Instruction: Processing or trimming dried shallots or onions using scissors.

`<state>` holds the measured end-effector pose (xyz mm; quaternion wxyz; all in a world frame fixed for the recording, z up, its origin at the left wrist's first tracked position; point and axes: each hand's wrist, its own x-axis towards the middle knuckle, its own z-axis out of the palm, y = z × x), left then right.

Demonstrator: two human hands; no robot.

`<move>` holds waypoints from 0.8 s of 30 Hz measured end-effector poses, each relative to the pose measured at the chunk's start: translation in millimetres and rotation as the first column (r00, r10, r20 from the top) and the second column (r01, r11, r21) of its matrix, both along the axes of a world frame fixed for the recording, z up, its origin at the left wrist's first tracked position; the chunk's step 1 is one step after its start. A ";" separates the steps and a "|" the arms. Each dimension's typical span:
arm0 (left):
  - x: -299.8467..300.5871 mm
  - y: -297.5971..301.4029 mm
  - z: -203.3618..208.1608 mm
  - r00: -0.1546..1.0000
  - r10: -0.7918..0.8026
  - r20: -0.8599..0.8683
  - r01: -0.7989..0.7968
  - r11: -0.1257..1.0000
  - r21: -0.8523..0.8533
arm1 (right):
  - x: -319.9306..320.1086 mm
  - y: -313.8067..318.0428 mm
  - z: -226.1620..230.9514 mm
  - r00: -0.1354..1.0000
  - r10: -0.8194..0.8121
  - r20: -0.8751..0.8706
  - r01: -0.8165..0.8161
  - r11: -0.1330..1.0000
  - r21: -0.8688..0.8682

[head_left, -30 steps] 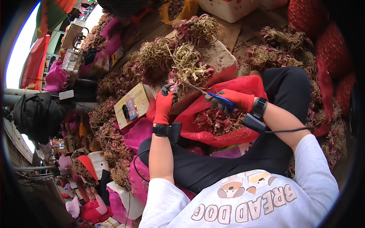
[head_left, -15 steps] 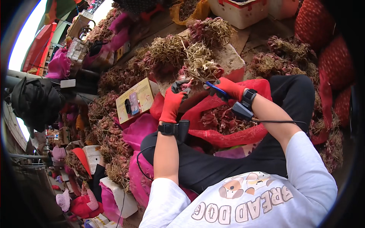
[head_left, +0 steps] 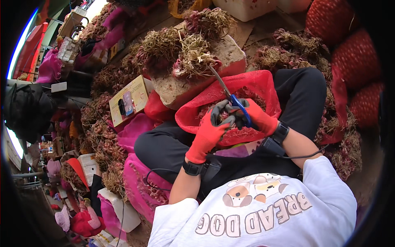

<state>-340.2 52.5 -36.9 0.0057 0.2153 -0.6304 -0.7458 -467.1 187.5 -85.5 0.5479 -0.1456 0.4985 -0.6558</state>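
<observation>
Just above the opening of a red mesh bag [head_left: 253, 80], my two gloved hands meet. My right hand [head_left: 260, 118] is closed round the blue handles of a pair of scissors [head_left: 237, 103], whose blades point up and away toward the foam block. My left hand [head_left: 214, 127] has its thumb and fingers curved and apart, close against the right fingers; nothing shows between them. Loose shallots [head_left: 251, 94] lie inside the bag. Beyond it, bunches of dried shallots [head_left: 195, 55] with straw-like stems rest on a dirty foam block [head_left: 173, 88].
A cardboard box [head_left: 131, 99] with a phone stands left of the foam block. Shallot heaps [head_left: 103, 136] spread along the left, beside pink mesh bags [head_left: 142, 181]. Full red mesh sacks [head_left: 358, 55] are stacked at right. A white foam box [head_left: 247, 8] stands at the back.
Both hands have come back from the shallot bunch on the block to above the red bag. The scissors moved with my right hand; my left fingers have loosened from the bunch.
</observation>
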 end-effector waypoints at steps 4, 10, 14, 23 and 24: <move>5.2 -5.7 -38.3 0.980 0.162 -0.117 -0.089 0.877 0.472 | -1.9 -1.3 -1.0 0.991 0.009 -0.134 0.002 0.997 0.080; 10.3 -33.5 -72.0 0.852 0.492 -0.179 -0.313 0.753 0.579 | -3.5 18.8 1.7 0.448 0.198 -0.872 0.111 0.955 0.274; 11.5 -44.2 -76.6 0.803 0.533 -0.267 -0.337 0.775 0.535 | 0.9 29.5 -6.6 0.107 0.252 -0.962 0.094 0.961 0.262; 9.9 -44.6 -79.8 0.814 0.527 -0.244 -0.395 0.811 0.431 | 1.1 24.9 -1.1 0.113 0.241 -0.964 0.095 0.963 0.252; 9.3 -43.1 -81.3 0.814 0.533 -0.231 -0.423 0.816 0.393 | 1.0 25.1 -1.8 0.101 0.251 -0.963 0.090 0.962 0.260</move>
